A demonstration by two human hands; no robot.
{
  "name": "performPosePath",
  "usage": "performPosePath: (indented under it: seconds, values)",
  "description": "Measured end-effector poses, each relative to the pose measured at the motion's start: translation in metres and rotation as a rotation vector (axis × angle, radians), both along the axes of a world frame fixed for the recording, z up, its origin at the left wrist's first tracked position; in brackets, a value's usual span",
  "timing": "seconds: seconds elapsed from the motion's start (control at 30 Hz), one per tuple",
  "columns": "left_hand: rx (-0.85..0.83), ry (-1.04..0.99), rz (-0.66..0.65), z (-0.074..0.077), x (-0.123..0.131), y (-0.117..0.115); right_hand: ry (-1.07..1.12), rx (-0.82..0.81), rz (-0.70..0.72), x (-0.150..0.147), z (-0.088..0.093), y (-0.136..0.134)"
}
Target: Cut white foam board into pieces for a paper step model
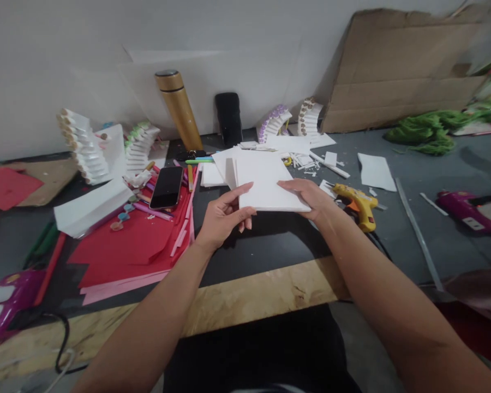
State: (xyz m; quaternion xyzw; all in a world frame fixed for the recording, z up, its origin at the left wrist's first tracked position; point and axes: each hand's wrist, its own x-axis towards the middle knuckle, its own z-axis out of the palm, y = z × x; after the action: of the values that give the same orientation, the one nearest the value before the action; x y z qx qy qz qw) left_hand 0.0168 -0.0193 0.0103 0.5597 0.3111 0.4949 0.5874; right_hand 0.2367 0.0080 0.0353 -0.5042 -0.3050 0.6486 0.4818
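Both my hands hold a white foam board piece [265, 177] above the dark work surface. My left hand [223, 215] grips its near left corner, thumb on top and fingers curled beneath. My right hand [313, 199] pinches the near right edge. More white board pieces [223, 164] lie just behind and to the left of the held one. A yellow glue gun [358, 204] lies right beside my right wrist.
Red and pink paper sheets [126, 251] with a black phone [166, 187] lie to the left. White stair models [84, 147], a gold flask [179, 109] and cardboard [396, 71] stand at the back. Purple glue guns [468, 210] lie at the far right and far left [12, 300]. A wooden plank [249, 297] runs across the front.
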Motion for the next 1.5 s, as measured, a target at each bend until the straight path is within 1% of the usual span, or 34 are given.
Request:
performPosePath:
  seconds: [0.13, 0.27, 0.37, 0.5, 0.57, 0.6, 0.7, 0.73, 0.8, 0.87, 1.0, 1.1, 1.17, 1.3, 1.37, 1.43, 1.5]
  values:
    - [0.045, 0.002, -0.014, -0.002, 0.0, 0.001, -0.013, 0.026, -0.005, 0.002, -0.003, 0.001]
    - [0.051, -0.035, -0.065, 0.0, -0.001, 0.001, -0.036, 0.062, -0.013, 0.003, -0.002, 0.001]
    - [0.01, -0.083, -0.083, 0.001, -0.002, 0.002, -0.06, 0.076, 0.002, 0.003, 0.0, -0.001]
    - [-0.098, -0.074, -0.073, 0.0, -0.001, 0.004, -0.099, 0.108, 0.046, 0.001, 0.0, -0.005]
    - [-0.132, -0.056, -0.061, 0.0, 0.001, 0.005, -0.146, 0.186, 0.059, -0.001, -0.004, -0.005]
    - [-0.138, -0.051, -0.047, 0.0, 0.002, 0.005, -0.185, 0.253, 0.035, -0.002, -0.006, -0.005]
    - [-0.11, -0.064, 0.028, -0.001, 0.004, 0.004, -0.368, 0.471, -0.114, -0.004, -0.015, -0.001]
    - [-0.091, -0.066, 0.05, -0.001, 0.005, 0.004, -0.426, 0.507, -0.146, -0.004, -0.018, 0.0]
    - [-0.052, -0.055, 0.068, -0.001, 0.006, 0.004, -0.477, 0.513, -0.146, -0.005, -0.02, 0.002]
    - [-0.02, -0.027, 0.058, -0.001, 0.006, 0.003, -0.422, 0.468, -0.117, -0.006, -0.019, 0.002]
    - [0.037, 0.035, 0.041, -0.003, 0.006, 0.002, -0.173, 0.37, -0.103, -0.009, -0.011, -0.004]
    - [0.102, 0.089, 0.07, -0.005, 0.006, 0.004, -0.061, 0.335, -0.02, -0.01, -0.006, -0.008]
    - [0.153, 0.133, 0.131, -0.006, 0.004, 0.006, -0.045, 0.351, -0.006, -0.007, -0.002, -0.009]
    - [0.234, 0.215, 0.331, -0.007, -0.004, 0.009, -0.08, 0.466, -0.205, 0.012, 0.007, -0.003]
    - [0.224, 0.205, 0.353, -0.008, -0.008, 0.011, -0.131, 0.565, -0.32, 0.026, 0.013, -0.001]
    - [0.206, 0.176, 0.339, -0.008, -0.011, 0.013, -0.247, 0.754, -0.51, 0.037, 0.021, -0.004]
    - [0.222, 0.171, 0.343, -0.009, -0.011, 0.013, -0.463, 0.96, -0.692, 0.043, 0.033, -0.014]
